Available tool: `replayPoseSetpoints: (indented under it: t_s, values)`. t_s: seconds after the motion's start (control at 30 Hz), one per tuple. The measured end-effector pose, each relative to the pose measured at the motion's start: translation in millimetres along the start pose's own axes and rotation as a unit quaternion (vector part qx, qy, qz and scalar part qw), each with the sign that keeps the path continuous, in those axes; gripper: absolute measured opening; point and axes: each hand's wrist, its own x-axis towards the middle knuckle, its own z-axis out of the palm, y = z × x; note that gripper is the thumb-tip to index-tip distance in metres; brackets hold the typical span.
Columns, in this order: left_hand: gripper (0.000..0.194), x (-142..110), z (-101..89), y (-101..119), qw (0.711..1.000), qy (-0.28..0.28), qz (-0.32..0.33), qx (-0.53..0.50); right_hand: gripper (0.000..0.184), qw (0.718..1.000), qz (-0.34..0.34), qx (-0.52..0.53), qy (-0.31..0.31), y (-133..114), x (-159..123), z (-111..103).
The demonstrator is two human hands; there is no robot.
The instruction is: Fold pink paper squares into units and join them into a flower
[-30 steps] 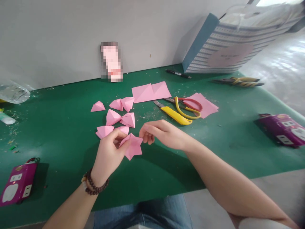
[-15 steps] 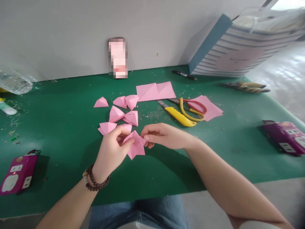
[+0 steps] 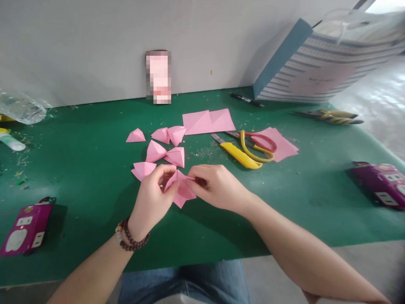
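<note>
A piece of folded pink paper [image 3: 182, 191] is held between both hands above the green table. My left hand [image 3: 157, 188] pinches its left side with thumb and fingers. On the opposite side, my right hand [image 3: 210, 183] is closed on the paper's right corner, its fingertips partly hidden. Just beyond my left hand lie several folded pink pieces, among them a lone one [image 3: 136, 135] at the far left and a pair [image 3: 175, 156] nearer. The closest of them are partly covered by my left hand.
Flat pink sheets [image 3: 221, 120] lie behind the folded pieces. To the right are a yellow-handled knife [image 3: 239, 155], scissors [image 3: 257, 147] and more pink sheets [image 3: 283, 147]. Farther out are a pen [image 3: 246, 99], pliers [image 3: 329, 116], a striped bag [image 3: 316, 71] and purple power strips [image 3: 27, 228]. A phone [image 3: 158, 76] leans on the wall.
My right hand has turned and closed on the right corner of the folded paper. The paper has shifted slightly right and tilted. The view has moved a little.
</note>
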Motion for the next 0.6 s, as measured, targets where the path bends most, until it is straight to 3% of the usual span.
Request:
replayPoseSetpoints:
  t_s: [0.17, 0.4, 0.5, 0.6]
  values:
    - [0.011, -0.3, 2.8, 3.9, 0.999, -0.046, -0.013, 0.0, 0.019, 1.0, -0.017, -0.017, -0.013, 4.1, -0.4, 0.4]
    - [0.008, 1.2, 1.0, 6.0, 0.997, -0.059, 0.001, 0.044, 0.024, 0.999, -0.033, 0.009, -0.023, 3.6, -0.9, -1.6]
    - [0.009, 1.3, -1.2, 5.8, 0.997, -0.046, 0.016, 0.065, 0.025, 0.993, 0.011, 0.106, -0.04, 6.2, 1.3, -5.7]
    - [0.009, 0.8, -2.9, 6.2, 0.996, -0.031, 0.03, 0.075, 0.033, 0.947, 0.087, 0.293, -0.095, 12.2, 5.3, -8.3]
